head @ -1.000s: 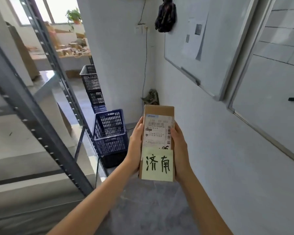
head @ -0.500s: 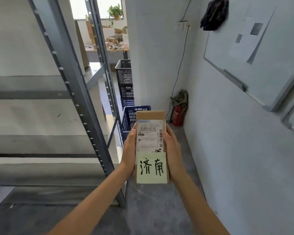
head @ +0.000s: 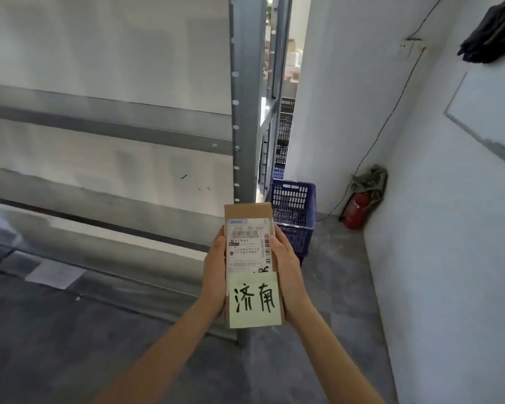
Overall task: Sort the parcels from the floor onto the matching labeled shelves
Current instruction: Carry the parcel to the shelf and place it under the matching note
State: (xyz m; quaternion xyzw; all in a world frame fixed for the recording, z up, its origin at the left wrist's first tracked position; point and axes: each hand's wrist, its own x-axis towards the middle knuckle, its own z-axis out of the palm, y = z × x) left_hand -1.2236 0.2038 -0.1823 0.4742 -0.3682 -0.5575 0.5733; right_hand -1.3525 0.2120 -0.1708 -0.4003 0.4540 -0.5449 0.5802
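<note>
A: Hands, entry one. The left hand point(head: 216, 271) is curled along the left edge of the parcel point(head: 250, 252); the right hand point(head: 286, 268) is curled along the right edge. Both grip it, fingers behind the box, thumbs along its sides.

B: Parcel position?

A: Held upright at centre, above the floor point(head: 56, 351), in front of the grey upright post point(head: 245, 97) of the shelving unit point(head: 105, 123). White shipping label point(head: 248, 243) on its face; below that a yellow sticky note point(head: 254, 304) with two handwritten characters.

B: Containers?

A: One blue slotted crate point(head: 295, 211) on the floor behind the parcel, beside the post. Contents cannot be made out. A red fire extinguisher point(head: 356, 209) stands in the corner, a cloth draped over it.

B: Change from half a second ago?

A: Grip unchanged. The view has swung left: the shelves now fill the left half, the post stands directly behind the parcel, and the crate is partly hidden.
</note>
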